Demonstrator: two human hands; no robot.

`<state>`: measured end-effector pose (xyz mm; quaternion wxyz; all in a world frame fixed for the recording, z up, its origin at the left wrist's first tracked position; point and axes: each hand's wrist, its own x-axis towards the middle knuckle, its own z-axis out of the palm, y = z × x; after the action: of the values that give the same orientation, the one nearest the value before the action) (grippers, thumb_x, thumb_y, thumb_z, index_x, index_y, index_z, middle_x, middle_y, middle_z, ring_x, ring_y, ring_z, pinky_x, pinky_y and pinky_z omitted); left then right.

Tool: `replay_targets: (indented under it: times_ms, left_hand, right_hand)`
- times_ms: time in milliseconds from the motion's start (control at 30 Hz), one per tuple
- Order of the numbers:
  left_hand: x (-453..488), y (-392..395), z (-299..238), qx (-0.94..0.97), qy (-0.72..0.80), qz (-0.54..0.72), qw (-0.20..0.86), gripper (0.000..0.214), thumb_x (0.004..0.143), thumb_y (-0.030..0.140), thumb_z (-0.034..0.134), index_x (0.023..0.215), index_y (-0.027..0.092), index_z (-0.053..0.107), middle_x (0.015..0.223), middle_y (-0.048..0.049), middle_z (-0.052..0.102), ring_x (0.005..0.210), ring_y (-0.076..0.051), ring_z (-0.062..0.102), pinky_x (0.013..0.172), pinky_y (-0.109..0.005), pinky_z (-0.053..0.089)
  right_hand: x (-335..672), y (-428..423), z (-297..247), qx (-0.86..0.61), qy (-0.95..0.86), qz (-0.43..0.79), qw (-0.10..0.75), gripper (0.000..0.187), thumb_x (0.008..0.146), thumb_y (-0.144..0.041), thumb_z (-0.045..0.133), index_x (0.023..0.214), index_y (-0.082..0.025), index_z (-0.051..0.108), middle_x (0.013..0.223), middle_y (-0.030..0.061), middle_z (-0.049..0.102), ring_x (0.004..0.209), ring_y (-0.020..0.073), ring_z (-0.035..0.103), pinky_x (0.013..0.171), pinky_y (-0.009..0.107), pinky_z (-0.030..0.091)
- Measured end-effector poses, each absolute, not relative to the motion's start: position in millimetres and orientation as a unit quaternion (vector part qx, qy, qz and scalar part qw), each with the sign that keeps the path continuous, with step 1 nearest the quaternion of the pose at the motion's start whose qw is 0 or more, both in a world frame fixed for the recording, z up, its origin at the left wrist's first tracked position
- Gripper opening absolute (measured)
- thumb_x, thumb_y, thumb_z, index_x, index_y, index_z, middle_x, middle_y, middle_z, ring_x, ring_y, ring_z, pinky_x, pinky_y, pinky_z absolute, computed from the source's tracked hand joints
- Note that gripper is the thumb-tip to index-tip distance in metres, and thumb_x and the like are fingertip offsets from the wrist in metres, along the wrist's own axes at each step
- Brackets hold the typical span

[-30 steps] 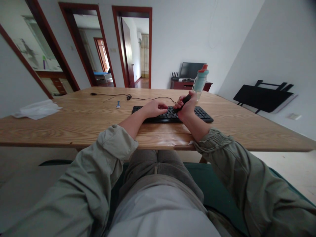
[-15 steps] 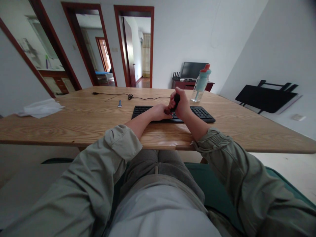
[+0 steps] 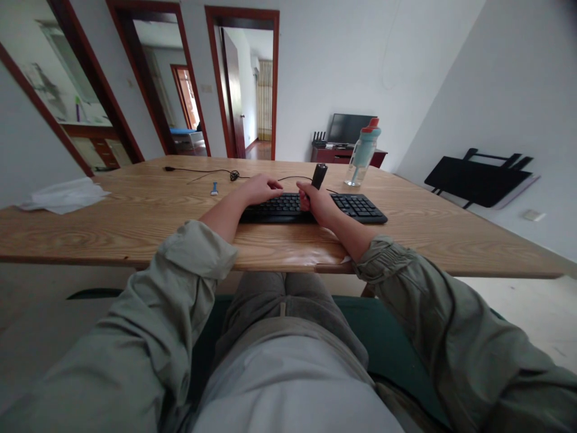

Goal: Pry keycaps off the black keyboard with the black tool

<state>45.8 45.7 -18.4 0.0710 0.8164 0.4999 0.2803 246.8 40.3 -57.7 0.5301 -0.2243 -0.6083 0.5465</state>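
A black keyboard (image 3: 356, 207) lies on the wooden table (image 3: 135, 222) in front of me. My right hand (image 3: 315, 203) is closed round a small black stick-shaped tool (image 3: 319, 175), which stands upright over the middle of the keyboard. My left hand (image 3: 259, 187) rests on the keyboard's left part, fingers curled downward on the keys. What the tool's lower end touches is hidden by my right hand.
A teal water bottle (image 3: 363, 151) with a red cap stands behind the keyboard. The keyboard's cable (image 3: 216, 174) runs left across the table, a small blue item (image 3: 214, 190) beside it. White cloth (image 3: 63, 195) lies at the table's left end. A folded black table (image 3: 478, 177) leans on the right wall.
My right hand has come down towards the keyboard and turned the black tool upright. My left hand slid left and farther back along the keys.
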Motion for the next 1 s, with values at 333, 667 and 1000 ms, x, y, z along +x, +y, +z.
replay_targets:
  times_ms: [333, 667, 1000]
  left_hand:
    - [58.7, 43.5, -30.5, 0.829, 0.514, 0.22, 0.023, 0.037, 0.084, 0.038, 0.064, 0.111, 0.017, 0.076, 0.105, -0.0076, 0.076, 0.09, -0.018, 0.067, 0.085, -0.027, 0.049]
    - [68.0, 42.9, -36.3, 0.871, 0.46, 0.171, 0.024, 0.044, 0.085, 0.045, 0.064, 0.119, 0.019, 0.075, 0.116, -0.0081, 0.075, 0.102, -0.021, 0.066, 0.09, -0.027, 0.047]
    - [81.5, 44.5, -42.1, 0.904, 0.383, 0.181, 0.051, 0.039, 0.081, 0.046, 0.068, 0.109, 0.022, 0.08, 0.112, -0.0074, 0.075, 0.103, -0.022, 0.067, 0.097, -0.029, 0.047]
  right_hand:
    - [242.0, 45.8, -58.8, -0.277, -0.463, 0.581, 0.609, 0.04, 0.086, -0.043, 0.06, 0.059, -0.023, 0.038, 0.042, -0.0084, 0.027, 0.036, 0.0069, 0.023, 0.037, 0.023, 0.02]
    - [244.2, 42.4, -54.4, -0.304, -0.417, 0.597, 0.615, 0.044, 0.09, -0.048, 0.054, 0.059, -0.024, 0.034, 0.039, -0.0089, 0.023, 0.034, 0.0082, 0.02, 0.036, 0.025, 0.022]
    - [248.2, 45.4, -52.7, -0.29, -0.357, 0.604, 0.651, 0.036, 0.092, -0.037, 0.049, 0.06, -0.024, 0.036, 0.041, -0.0086, 0.024, 0.034, 0.0081, 0.019, 0.035, 0.024, 0.021]
